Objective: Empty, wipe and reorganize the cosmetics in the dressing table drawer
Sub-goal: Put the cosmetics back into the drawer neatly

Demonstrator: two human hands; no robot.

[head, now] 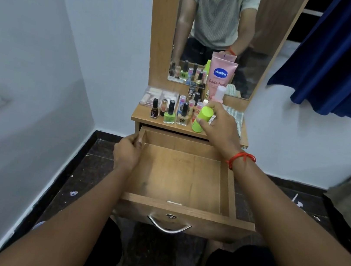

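Observation:
The wooden drawer (181, 210) is pulled out with nothing in it but a small white scrap near its front wall. My left hand (126, 151) grips the drawer's left side wall. Above the dressing table top (140, 117), my right hand (219, 124) grips a lime-green bottle (201, 119) standing at the right end of the front row. Several nail polish bottles (170, 115) stand beside it. A pink Vaseline tube (220, 75) leans against the mirror (259, 54). A striped cloth (237, 116) lies behind my right hand.
A clear plastic case (159, 98) lies at the back left of the table top. White walls close in on the left and right. A blue curtain (345, 58) hangs at the upper right. Paper scraps (299, 203) litter the dark floor.

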